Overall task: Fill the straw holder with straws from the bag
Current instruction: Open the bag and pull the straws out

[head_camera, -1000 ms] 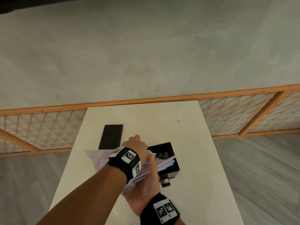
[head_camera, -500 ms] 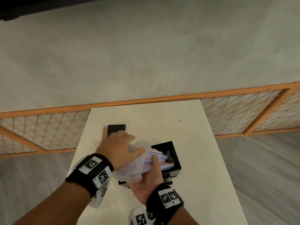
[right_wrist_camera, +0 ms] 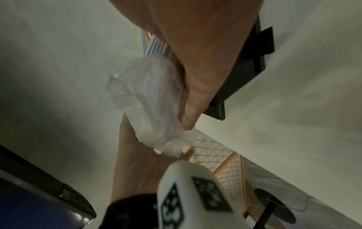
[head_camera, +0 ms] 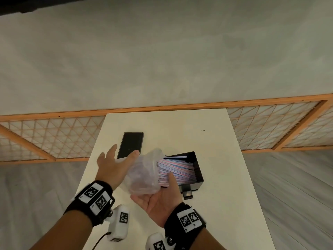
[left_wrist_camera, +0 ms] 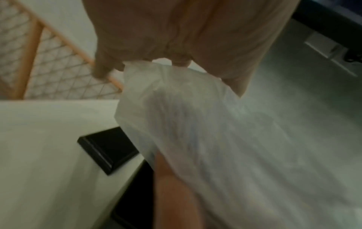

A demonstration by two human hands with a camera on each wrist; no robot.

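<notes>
The black straw holder (head_camera: 197,170) stands open on the white table (head_camera: 180,127), with a bundle of pink, blue and white straws (head_camera: 177,169) lying across it. The straws' near ends are still inside the clear plastic bag (head_camera: 144,175). My right hand (head_camera: 160,199) lies palm up under the bundle, its thumb pressed on the straws. My left hand (head_camera: 115,166) is at the bag's left end, thumb on top, and in the left wrist view the bag (left_wrist_camera: 195,124) hangs from its fingers. The right wrist view shows the bag (right_wrist_camera: 156,100) bunched beside my thumb and the straws (right_wrist_camera: 156,46).
The holder's flat black lid (head_camera: 130,145) lies on the table just behind my left hand, and it shows in the left wrist view as the lid (left_wrist_camera: 109,148). A small black drawer tab (head_camera: 187,192) sticks out at the holder's front. Wooden lattice panels (head_camera: 54,138) run behind the table.
My left hand has drawn back to the left with the bag, baring more of the straws in the holder. My right hand stays under the bundle.
</notes>
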